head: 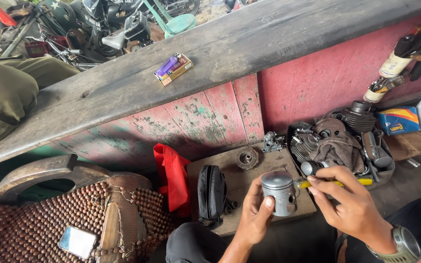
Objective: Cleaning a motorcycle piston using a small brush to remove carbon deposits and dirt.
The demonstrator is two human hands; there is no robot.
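Note:
My left hand (255,214) grips a grey metal piston (279,192), upright, with thumb and fingers around its skirt. My right hand (348,202), with a watch on its wrist, holds a thin yellow-handled tool (361,181) whose tip meets the piston's side near the pin hole. Both hands hover over a worn wooden board (230,178) low in the view.
A black pouch (211,192) and a round metal part (247,158) lie on the board. A tray of engine parts and a rag (339,143) sits right of it. A lighter on a small box (173,68) rests on the wooden ledge. A phone (77,241) lies on the beaded seat cover.

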